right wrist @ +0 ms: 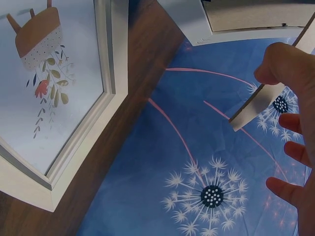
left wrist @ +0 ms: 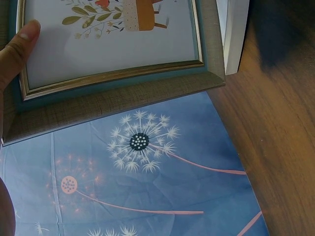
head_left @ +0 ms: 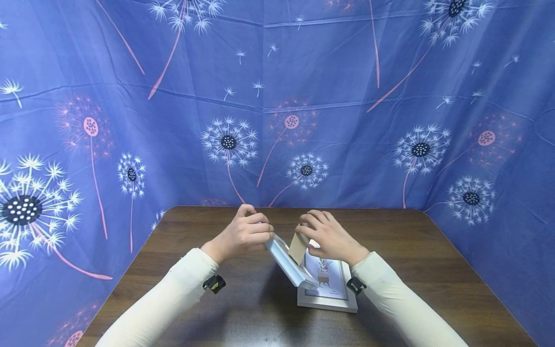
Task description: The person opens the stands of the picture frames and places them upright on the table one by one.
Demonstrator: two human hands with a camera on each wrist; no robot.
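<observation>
My left hand point(head_left: 246, 234) grips the top edge of a picture frame point(head_left: 287, 264) that stands tilted on its lower edge. Its front point(left wrist: 113, 93) is grey-green with a gold inner rim, and my thumb point(left wrist: 20, 43) lies on that front. My right hand point(head_left: 330, 237) pinches the brown cardboard stand flap point(head_left: 298, 248) on the frame's back. The flap point(right wrist: 260, 107) sticks out from the back panel point(right wrist: 246, 18) under my fingers point(right wrist: 290, 64). A second, white frame point(head_left: 328, 295) lies flat on the table, face up, showing a plant drawing point(right wrist: 47, 83).
The dark wooden table point(head_left: 416, 260) is walled on three sides by a blue dandelion-print cloth point(head_left: 277, 111). The white frame point(left wrist: 236, 37) lies close beside the tilted frame's lower edge.
</observation>
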